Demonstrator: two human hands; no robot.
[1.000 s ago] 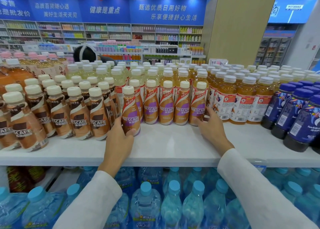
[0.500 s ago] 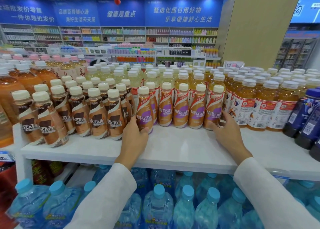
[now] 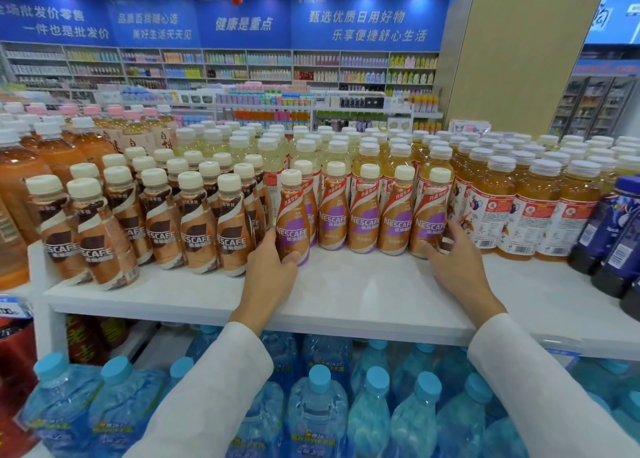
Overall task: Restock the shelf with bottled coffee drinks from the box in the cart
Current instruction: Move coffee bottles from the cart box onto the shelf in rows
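A row of purple-labelled Nescafe coffee bottles stands upright on the white shelf. My left hand grips the leftmost bottle of the row near its base, thumb across the front. My right hand wraps the lower part of the rightmost bottle, fingers behind it and thumb at its base. Several more of the same bottles stand between the two. Both bottles rest on the shelf. No box or cart is in view.
Brown-labelled Nescafe bottles crowd the shelf to the left, orange tea bottles and dark blue bottles to the right, pale drinks behind. Bare shelf lies in front of the row. Large blue-capped water bottles fill the level below.
Both hands have stayed on the end bottles of the purple row. The camera has shifted, so the shelf appears further right and lower in view.
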